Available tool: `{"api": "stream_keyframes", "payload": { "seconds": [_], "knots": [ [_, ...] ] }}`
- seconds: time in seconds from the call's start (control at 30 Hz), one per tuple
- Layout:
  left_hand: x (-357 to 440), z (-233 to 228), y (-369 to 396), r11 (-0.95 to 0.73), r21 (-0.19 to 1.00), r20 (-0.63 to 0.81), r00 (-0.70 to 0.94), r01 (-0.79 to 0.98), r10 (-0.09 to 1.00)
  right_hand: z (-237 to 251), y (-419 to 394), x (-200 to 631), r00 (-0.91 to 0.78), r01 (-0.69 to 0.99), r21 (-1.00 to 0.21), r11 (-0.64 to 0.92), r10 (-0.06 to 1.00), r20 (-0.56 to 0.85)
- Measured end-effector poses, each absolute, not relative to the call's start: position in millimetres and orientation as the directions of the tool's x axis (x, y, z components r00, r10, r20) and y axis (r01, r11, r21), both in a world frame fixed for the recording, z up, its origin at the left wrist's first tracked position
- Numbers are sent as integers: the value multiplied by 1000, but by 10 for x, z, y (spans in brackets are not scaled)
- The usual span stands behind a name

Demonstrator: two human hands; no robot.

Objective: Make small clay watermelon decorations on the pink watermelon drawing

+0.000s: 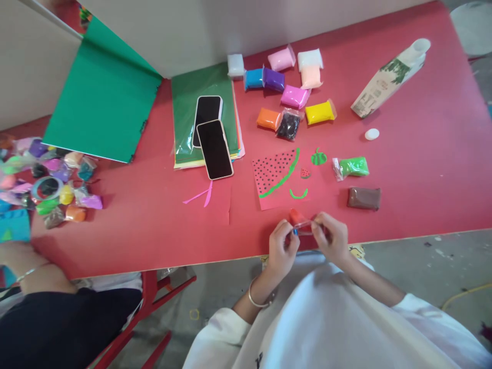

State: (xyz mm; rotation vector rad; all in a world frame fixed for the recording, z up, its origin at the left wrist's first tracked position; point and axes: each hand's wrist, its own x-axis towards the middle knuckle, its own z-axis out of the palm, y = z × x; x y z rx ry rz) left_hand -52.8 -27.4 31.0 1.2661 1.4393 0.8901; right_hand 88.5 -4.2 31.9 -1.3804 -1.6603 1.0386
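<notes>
Both my hands meet at the near edge of the red table [403,169]. My left hand [282,248] and my right hand [332,238] pinch the two ends of a small clear bag of red clay [299,221] held between them. Just beyond lies a red paper watermelon slice [274,177] with black dots and a green clay rind. A tiny clay slice [305,173], a green clay shape [319,157] and a green curved strip [299,193] lie beside it.
Bagged clay packs lie farther back: green [353,167], brown [364,198], yellow [320,112], orange [269,118], black [288,125]. Two phones [212,136] rest on a stack of paper. A carton [388,82] lies at the right. Another person's arm [38,274] is at the left.
</notes>
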Motion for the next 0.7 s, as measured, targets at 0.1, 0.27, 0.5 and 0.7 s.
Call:
{"api": "stream_keyframes", "payload": {
  "seconds": [0.1, 0.27, 0.5, 0.7],
  "knots": [
    [-561, 408, -302, 203, 950, -208, -4, 236, 978, 386, -39, 927, -144, 352, -925, 141, 985, 96],
    [-676, 617, -176, 166, 959, -209, 176, 231, 962, 498, 126, 1081, -397, 392, -839, 378, 892, 216],
    [-732, 672, 22, 164, 941, -242, 252, 295, 937, 400, 330, 1234, -626, 260, -826, 499, 739, 250],
    [-722, 690, 71, 230, 944, -283, 222, 238, 933, 366, 267, 1197, -588, 365, -760, 538, 766, 260]
  ]
}}
